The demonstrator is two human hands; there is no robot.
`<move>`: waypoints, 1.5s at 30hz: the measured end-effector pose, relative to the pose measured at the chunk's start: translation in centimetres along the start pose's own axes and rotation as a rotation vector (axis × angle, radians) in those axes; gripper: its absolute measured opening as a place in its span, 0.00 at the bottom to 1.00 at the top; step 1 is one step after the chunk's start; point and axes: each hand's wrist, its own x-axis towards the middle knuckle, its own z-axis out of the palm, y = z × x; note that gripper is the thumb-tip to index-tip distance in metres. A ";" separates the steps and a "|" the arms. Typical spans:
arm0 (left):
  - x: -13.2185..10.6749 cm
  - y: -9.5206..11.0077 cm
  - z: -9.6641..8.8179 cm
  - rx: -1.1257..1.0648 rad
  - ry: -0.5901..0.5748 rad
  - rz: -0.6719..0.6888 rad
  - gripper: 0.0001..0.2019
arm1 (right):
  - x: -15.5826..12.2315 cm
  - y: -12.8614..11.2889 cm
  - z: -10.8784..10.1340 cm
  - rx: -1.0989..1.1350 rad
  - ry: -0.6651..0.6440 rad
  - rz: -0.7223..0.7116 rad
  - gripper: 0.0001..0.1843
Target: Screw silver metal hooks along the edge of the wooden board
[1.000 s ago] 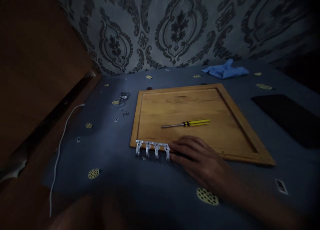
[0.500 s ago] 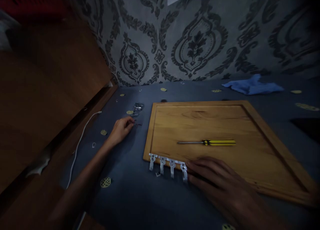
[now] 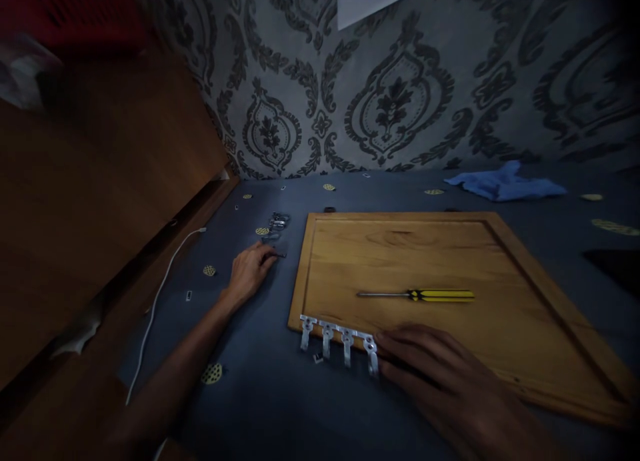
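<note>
My left hand (image 3: 250, 271) is down on the cloth left of the wooden board (image 3: 400, 237), thumb and fingers pinched together. A small dark screw (image 3: 281, 255) shows at its fingertips. Just behind it lies a little cluster of shiny metal pieces (image 3: 279, 221), too small to make out singly. Along the board's near left edge sits a metal hook rail (image 3: 343, 332) with several flat hooks hanging over the edge. My right hand (image 3: 445, 374) grips the rail's right end, its fingers lying over the board's edge. A yellow and black screwdriver (image 3: 440, 295) rests on the board, shaft pointing left.
A crumpled blue cloth (image 3: 507, 182) lies behind the board at the right. A white cable (image 3: 160, 301) runs along the left side beside the brown wooden furniture (image 3: 110, 174). Patterned wallpaper (image 3: 280, 81) rises at the back.
My left hand has shifted slightly right and its fingers have closed on the small screw. My right hand stays at the hook rail. The whole view has tilted a little upward.
</note>
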 end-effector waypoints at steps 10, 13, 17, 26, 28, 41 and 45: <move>-0.4 -0.5 -1.1 -0.060 -0.060 0.021 0.06 | 0.5 0.1 -0.2 -0.017 -0.007 -0.011 0.14; -0.5 -0.7 -1.5 -0.081 -0.087 0.048 0.05 | 0.7 0.0 0.0 -0.039 0.019 -0.030 0.14; -0.5 -1.3 -1.7 -0.101 -0.111 0.077 0.08 | 0.2 -0.3 0.6 -0.053 0.061 -0.022 0.19; -0.4 -2.1 -2.1 -0.117 -0.140 0.136 0.07 | 0.9 -0.7 -0.5 -0.022 -0.054 0.018 0.15; -0.3 -2.2 -2.2 -0.119 -0.149 0.147 0.07 | 1.4 -0.8 -0.9 -0.016 -0.060 0.011 0.15; -0.1 -3.0 -3.7 -0.159 -0.275 0.130 0.15 | 2.0 -2.2 -1.7 0.105 -0.081 0.146 0.11; -0.2 -2.2 -4.1 -0.145 -0.278 0.080 0.17 | 2.0 -2.2 -2.0 0.115 -0.104 0.152 0.10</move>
